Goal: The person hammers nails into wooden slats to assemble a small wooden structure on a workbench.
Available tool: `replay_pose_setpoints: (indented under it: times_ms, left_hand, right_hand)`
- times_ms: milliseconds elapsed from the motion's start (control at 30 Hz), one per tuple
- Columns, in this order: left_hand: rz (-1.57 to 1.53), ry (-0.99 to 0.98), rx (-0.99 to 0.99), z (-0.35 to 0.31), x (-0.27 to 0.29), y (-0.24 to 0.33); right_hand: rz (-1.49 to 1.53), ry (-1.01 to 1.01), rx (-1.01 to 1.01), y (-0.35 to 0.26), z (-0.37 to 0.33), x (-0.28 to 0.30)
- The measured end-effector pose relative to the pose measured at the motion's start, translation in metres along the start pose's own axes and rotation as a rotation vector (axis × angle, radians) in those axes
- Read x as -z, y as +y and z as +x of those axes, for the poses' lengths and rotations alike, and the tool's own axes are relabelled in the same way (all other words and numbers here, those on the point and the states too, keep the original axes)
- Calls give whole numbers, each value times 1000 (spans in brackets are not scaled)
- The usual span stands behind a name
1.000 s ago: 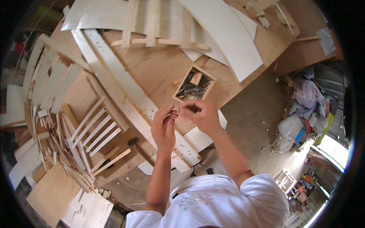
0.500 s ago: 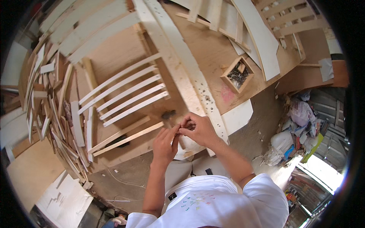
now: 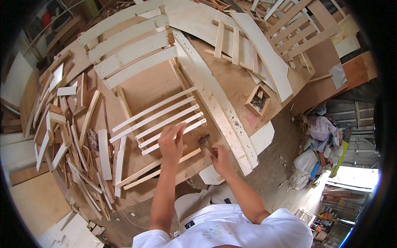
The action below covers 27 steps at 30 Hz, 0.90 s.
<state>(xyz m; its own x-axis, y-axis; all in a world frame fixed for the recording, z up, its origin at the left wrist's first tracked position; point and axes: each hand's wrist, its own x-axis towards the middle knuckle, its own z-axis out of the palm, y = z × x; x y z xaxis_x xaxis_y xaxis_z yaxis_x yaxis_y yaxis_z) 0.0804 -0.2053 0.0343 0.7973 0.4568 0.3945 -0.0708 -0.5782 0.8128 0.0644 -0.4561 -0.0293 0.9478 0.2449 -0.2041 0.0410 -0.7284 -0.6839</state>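
My right hand (image 3: 220, 159) is closed round the handle of a hammer (image 3: 204, 141), whose dark head is close to the worktable's surface. Above the lower slats, my left hand (image 3: 171, 142) is pinched; anything between its fingertips is too small to make out. Several narrow white slats (image 3: 159, 117) lie across a wooden frame (image 3: 125, 101), side by side with gaps between them. Wider whitish boards (image 3: 136, 68) span the far part of the same frame. Two bare wooden strips (image 3: 165, 167) lie nearest to me, partly behind my left forearm.
Long pale boards (image 3: 223, 101) run along the frame's right side. Beyond them stands a small wooden box (image 3: 258, 100) of nails. A heap of offcuts (image 3: 76, 136) covers the left side. Plastic bags (image 3: 308, 155) lie on the floor at right.
My hands, together half a second ago, have come apart. The left is now over the slats, and the right has taken hold of the hammer. The view has shifted.
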Motion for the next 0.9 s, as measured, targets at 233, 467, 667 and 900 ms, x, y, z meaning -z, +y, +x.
replay_pose_setpoints:
  times_ms: [233,467,667,900]
  left_hand:
    - [163,70,-1,78,-16,-60]
    - [91,-48,30,110,-30,-74]
    - [122,-127,56,121,-42,-82]
    - [158,-188,121,121,-45,-82]
  right_hand:
    - [185,94,-108,-75,78,40]
    - [122,108,196,-94,234,37]
    - [68,-139,193,-112,272,45]
    - [113,-195,-29,-110,277,37]
